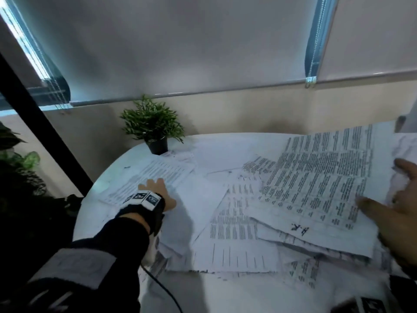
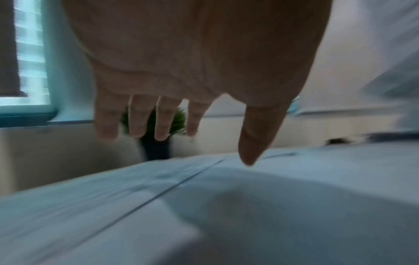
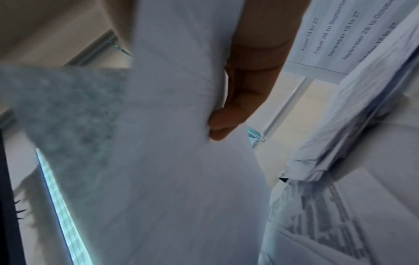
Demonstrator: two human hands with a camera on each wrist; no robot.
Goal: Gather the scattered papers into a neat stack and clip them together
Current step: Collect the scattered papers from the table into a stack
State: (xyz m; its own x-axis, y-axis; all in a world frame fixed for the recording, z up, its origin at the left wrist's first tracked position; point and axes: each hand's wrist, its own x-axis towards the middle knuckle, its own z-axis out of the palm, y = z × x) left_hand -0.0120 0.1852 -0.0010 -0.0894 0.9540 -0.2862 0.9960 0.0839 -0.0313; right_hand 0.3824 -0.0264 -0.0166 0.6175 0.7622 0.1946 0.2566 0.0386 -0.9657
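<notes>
Printed white papers (image 1: 234, 224) lie scattered and overlapping across a round white table (image 1: 135, 154). My left hand (image 1: 158, 190) reaches to the far left, palm down and fingers (image 2: 162, 123) straight. It lies over a printed sheet (image 1: 164, 170) and holds nothing. In the blurred left wrist view its thumb tip is close to the paper (image 2: 113, 197). At the right edge my right hand (image 1: 392, 213) grips a lifted bundle of printed sheets (image 1: 316, 181), thumb on top. In the right wrist view its fingers (image 3: 229, 123) curl round the paper (image 3: 172, 125). No clip is in view.
A small potted plant (image 1: 153, 127) stands at the table's far left, just beyond the left hand. A black post (image 1: 45, 136) and leafy plants (image 1: 20, 159) stand left of the table. A thin cable (image 1: 162, 288) hangs by my left sleeve. A wall with blinds lies behind.
</notes>
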